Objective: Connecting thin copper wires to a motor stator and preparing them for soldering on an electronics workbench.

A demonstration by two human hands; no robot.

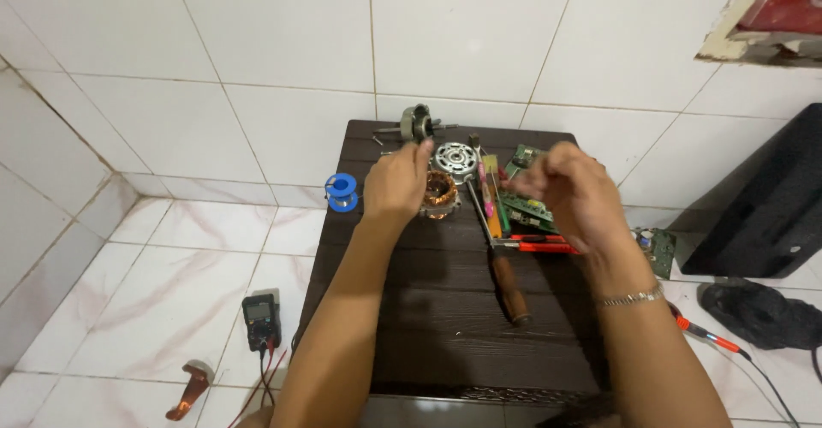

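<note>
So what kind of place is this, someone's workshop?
Probably a makeshift home repair spot on a tiled floor: a low dark table holds a copper-wound motor stator, circuit boards and a screwdriver, with a multimeter beside it.

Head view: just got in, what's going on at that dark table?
A person works with bare hands over a small dark table. The left hand rests on a copper-wound motor coil, next to a round metal motor cover. The right hand is curled loosely above green circuit boards and an orange cutter; whether it holds anything is unclear. A screwdriver lies between the arms.
</note>
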